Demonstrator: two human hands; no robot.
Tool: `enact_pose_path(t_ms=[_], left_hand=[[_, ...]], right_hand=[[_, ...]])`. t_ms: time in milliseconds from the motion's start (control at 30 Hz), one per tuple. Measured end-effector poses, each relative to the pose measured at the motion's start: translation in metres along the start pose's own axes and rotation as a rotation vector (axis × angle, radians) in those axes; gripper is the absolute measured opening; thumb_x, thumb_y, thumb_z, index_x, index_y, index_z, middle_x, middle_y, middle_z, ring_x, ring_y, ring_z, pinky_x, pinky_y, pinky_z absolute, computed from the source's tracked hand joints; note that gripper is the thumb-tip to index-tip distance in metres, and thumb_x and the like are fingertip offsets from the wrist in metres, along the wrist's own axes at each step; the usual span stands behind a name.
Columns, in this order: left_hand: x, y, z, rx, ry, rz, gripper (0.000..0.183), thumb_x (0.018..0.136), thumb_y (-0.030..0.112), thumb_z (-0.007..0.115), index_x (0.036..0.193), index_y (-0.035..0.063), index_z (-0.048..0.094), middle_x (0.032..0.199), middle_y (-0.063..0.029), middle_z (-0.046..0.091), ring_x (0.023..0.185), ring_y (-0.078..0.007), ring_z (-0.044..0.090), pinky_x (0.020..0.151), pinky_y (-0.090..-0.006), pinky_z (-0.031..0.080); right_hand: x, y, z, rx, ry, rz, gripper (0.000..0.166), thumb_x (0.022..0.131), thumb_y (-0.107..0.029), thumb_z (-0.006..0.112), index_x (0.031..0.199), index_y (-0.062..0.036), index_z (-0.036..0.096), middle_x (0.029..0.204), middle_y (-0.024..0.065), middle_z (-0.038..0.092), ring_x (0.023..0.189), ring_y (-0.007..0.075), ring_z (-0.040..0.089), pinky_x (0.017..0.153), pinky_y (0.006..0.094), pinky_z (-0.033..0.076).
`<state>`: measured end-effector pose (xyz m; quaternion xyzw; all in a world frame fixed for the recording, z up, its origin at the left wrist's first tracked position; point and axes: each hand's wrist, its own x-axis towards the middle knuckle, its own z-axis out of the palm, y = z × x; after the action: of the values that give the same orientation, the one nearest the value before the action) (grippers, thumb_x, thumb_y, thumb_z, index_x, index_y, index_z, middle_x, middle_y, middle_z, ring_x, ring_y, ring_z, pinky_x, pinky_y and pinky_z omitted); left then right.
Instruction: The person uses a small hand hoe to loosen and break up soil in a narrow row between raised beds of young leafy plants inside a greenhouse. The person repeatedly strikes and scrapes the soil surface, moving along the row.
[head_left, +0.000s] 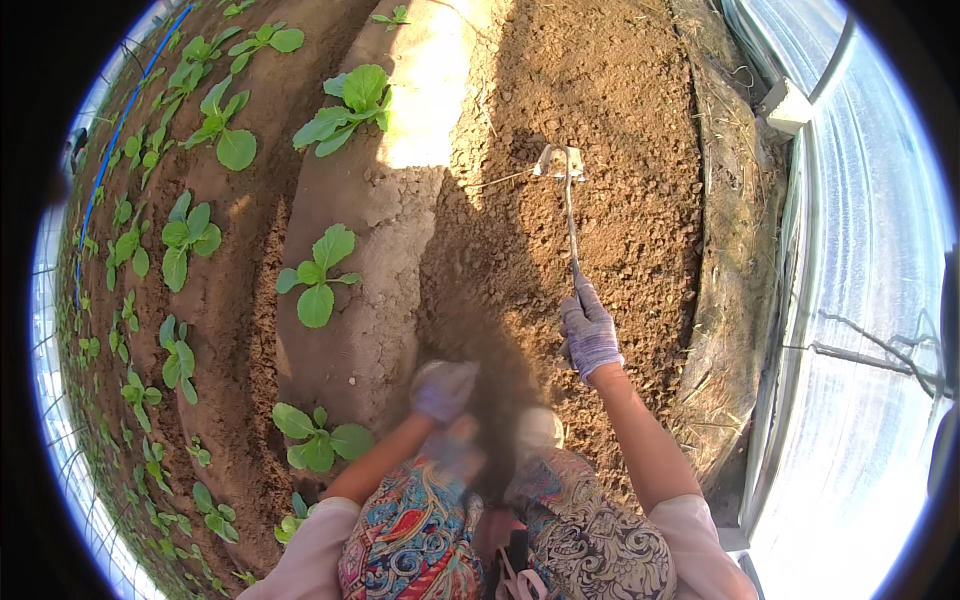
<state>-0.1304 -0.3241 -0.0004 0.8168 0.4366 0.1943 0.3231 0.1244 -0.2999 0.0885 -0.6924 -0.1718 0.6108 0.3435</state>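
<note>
My right hand (591, 330), in a purple-grey knit glove, grips the short handle of a hand hoe (571, 225). The pale hoe blade (559, 162) rests at the surface of the loose brown soil (637, 195), ahead of my hand. My left hand (444, 390), also gloved, hangs low beside my left leg, close to the edge of the planted bed (375, 300). It is blurred, and whether anything is in its fingers cannot be told. Nearest to it are two leafy seedlings, one lower left (319, 439) and one upper left (319, 275).
Rows of young leafy plants (191, 234) fill the left side, with a blue hose or line (124, 131) beyond. A dark edging line (701, 187) bounds the soil at right, before the translucent plastic greenhouse wall (862, 247). A thin root or stalk (501, 179) lies left of the blade.
</note>
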Motion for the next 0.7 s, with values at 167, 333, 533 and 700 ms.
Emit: enact_pose_path(t_ms=[167, 333, 533, 700], left_hand=[[0.001, 0.0, 0.0, -0.047, 0.016, -0.006, 0.01, 0.082, 0.014, 0.057, 0.083, 0.0044, 0.06, 0.07, -0.0156, 0.059, 0.066, -0.0339, 0.058, 0.06, -0.0423, 0.046], [-0.003, -0.004, 0.003, -0.052, -0.011, -0.026, 0.012, 0.082, 0.013, 0.057, 0.088, 0.0041, 0.061, 0.076, -0.0163, 0.06, 0.07, -0.0342, 0.058, 0.062, -0.0427, 0.046], [-0.005, -0.005, 0.004, -0.054, 0.027, -0.003, 0.012, 0.081, 0.013, 0.058, 0.09, 0.0046, 0.062, 0.078, -0.0156, 0.062, 0.072, -0.0333, 0.059, 0.063, -0.0408, 0.047], [-0.003, -0.003, 0.002, -0.055, 0.017, -0.01, 0.013, 0.081, 0.013, 0.059, 0.091, 0.0061, 0.062, 0.08, -0.015, 0.063, 0.072, -0.0329, 0.059, 0.063, -0.0398, 0.047]], right_hand=[[-0.081, 0.049, -0.007, -0.601, -0.309, -0.065, 0.055, 0.09, -0.027, 0.05, 0.14, -0.0173, 0.03, 0.115, 0.0149, 0.056, 0.089, 0.0235, 0.056, 0.077, 0.029, 0.045], [-0.087, 0.061, -0.018, -0.677, -0.275, -0.098, 0.053, 0.089, -0.026, 0.051, 0.139, -0.019, 0.033, 0.126, 0.0192, 0.051, 0.11, 0.0258, 0.055, 0.089, 0.0294, 0.042], [-0.004, -0.002, 0.022, -0.11, -0.043, -0.041, 0.05, 0.09, -0.023, 0.05, 0.137, -0.0126, 0.036, 0.075, 0.0057, 0.054, 0.06, 0.0152, 0.049, 0.057, 0.0305, 0.043], [-0.061, 0.037, 0.025, -0.788, -0.31, -0.096, 0.051, 0.09, -0.025, 0.049, 0.137, -0.0155, 0.034, 0.122, 0.0215, 0.053, 0.107, 0.0338, 0.055, 0.091, 0.0359, 0.042]])
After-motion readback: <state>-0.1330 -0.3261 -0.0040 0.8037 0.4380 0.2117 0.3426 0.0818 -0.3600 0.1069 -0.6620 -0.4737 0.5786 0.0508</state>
